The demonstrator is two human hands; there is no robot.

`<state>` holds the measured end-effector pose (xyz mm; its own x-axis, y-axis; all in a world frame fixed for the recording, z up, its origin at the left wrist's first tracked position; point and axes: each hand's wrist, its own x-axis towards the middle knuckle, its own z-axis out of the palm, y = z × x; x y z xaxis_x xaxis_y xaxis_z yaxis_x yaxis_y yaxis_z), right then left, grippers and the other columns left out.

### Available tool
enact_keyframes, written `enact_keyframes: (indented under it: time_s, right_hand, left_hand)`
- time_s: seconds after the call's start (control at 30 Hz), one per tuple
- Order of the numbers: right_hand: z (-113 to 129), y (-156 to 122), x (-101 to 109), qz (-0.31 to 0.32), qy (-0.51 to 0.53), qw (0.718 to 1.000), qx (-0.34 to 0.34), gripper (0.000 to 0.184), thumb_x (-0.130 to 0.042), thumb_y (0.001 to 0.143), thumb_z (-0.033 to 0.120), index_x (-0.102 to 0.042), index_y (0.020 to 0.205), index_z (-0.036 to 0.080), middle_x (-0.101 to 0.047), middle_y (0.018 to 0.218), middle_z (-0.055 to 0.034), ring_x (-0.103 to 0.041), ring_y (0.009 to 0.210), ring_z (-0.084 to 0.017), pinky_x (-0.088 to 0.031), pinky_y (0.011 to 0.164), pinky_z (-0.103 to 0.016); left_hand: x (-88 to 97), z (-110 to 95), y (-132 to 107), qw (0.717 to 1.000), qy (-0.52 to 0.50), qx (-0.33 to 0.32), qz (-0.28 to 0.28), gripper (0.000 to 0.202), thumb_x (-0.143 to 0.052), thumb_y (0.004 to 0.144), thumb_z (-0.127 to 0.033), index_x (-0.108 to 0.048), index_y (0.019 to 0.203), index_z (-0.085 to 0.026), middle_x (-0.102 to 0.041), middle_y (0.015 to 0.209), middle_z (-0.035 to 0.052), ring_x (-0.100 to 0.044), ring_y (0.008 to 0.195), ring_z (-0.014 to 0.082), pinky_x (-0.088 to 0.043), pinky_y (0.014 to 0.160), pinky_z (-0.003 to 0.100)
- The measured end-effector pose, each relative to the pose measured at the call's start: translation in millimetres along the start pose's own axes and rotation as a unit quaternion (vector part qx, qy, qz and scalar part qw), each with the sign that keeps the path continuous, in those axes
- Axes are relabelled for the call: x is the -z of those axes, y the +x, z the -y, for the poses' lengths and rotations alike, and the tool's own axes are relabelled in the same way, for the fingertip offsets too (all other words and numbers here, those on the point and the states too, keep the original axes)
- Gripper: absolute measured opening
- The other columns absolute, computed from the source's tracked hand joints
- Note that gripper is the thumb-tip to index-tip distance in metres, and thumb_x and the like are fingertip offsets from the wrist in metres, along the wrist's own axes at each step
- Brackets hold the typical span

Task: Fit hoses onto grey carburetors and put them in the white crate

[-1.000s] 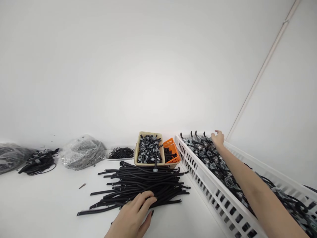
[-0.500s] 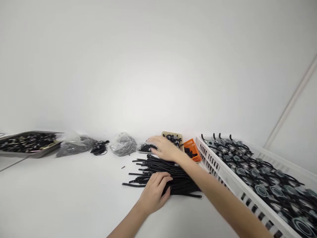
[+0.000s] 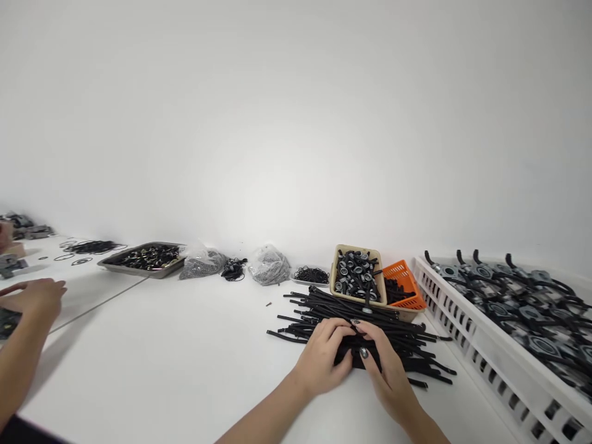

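1. While I watch from my remote station, the person's left hand [image 3: 321, 357] lies half curled on a pile of black rubber tubes [image 3: 351, 308], pressing into them.
2. Just beside it, the right hand [image 3: 388, 370] sits half curled on the same pile, and the two hands nearly meet. Neither is spread flat or lifted away, but I cannot tell whether either is clenched on a bundle or only pressing.
3. Under both hands, the pile lies on a white table [image 3: 152, 351] and fans out past them on each side.
4. Straight ahead of the hands, a tan tray [image 3: 357, 253] of metal nuts [image 3: 356, 277] touches the pile's far edge, with an orange plastic basket [image 3: 404, 287] just to its right.
5. Farther right stands a white slatted crate [image 3: 462, 330] of metal fittings with black hooks [image 3: 522, 302].
6. Well left of the hands lie clear bags of small parts [image 3: 271, 266] and a metal tray [image 3: 141, 259]. Beyond them, a co-worker's hand [image 3: 34, 299] hovers at the table's far left.
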<state>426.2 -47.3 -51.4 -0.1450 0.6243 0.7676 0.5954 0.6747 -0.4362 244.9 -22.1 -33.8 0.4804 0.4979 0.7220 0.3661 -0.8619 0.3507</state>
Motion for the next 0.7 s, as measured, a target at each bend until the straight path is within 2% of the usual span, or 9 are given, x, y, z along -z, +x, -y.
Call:
enact_keyframes:
  time_s: [0.13, 0.33, 0.57, 0.7]
  right_hand:
    - [7, 0, -1, 0.027, 0.009, 1.000, -0.001, 0.039, -0.045, 0.095, 0.027, -0.047, 0.134, 0.026, -0.057, 0.132, -0.0085, -0.054, 0.124, -0.024, -0.049, 0.104, -0.040]
    - [8, 4, -7, 0.070, 0.021, 0.997, 0.015, 0.045, -0.045, 0.094, 0.025, -0.041, 0.139, 0.024, -0.051, 0.138, -0.0106, -0.050, 0.128, -0.024, -0.047, 0.106, -0.042]
    - [15, 3, -5, 0.060, 0.027, 0.997, 0.032, 0.049, -0.046, 0.093, 0.025, -0.038, 0.141, 0.023, -0.045, 0.143, -0.0125, -0.046, 0.132, -0.027, -0.044, 0.108, -0.048]
    - [16, 3, -6, 0.056, 0.034, 0.997, 0.030, 0.050, -0.045, 0.093, 0.025, -0.035, 0.143, 0.023, -0.042, 0.144, -0.0132, -0.043, 0.133, -0.027, -0.043, 0.109, -0.049]
  left_hand:
    - [-1.6, -2, 1, 1.000, -0.004, -0.003, 0.024, 0.038, -0.053, 0.083, -0.013, -0.050, 0.121, -0.020, -0.057, 0.121, 0.0103, -0.054, 0.107, 0.0215, -0.047, 0.094, 0.038]
    - [-5.3, -5, 0, 0.999, 0.019, -0.039, 0.030, 0.036, -0.052, 0.083, -0.016, -0.050, 0.118, -0.017, -0.058, 0.106, 0.0115, -0.053, 0.094, 0.0223, -0.049, 0.082, 0.038]
    - [-5.9, -8, 1, 0.998, -0.003, -0.062, 0.018, 0.045, -0.054, 0.080, -0.015, -0.045, 0.125, -0.016, -0.055, 0.115, 0.0140, -0.053, 0.103, 0.0239, -0.049, 0.089, 0.039]
    - [-5.1, -10, 2, 0.997, 0.007, -0.069, 0.014, 0.044, -0.054, 0.082, -0.016, -0.044, 0.126, -0.017, -0.056, 0.116, 0.0140, -0.054, 0.106, 0.0244, -0.049, 0.090, 0.040]
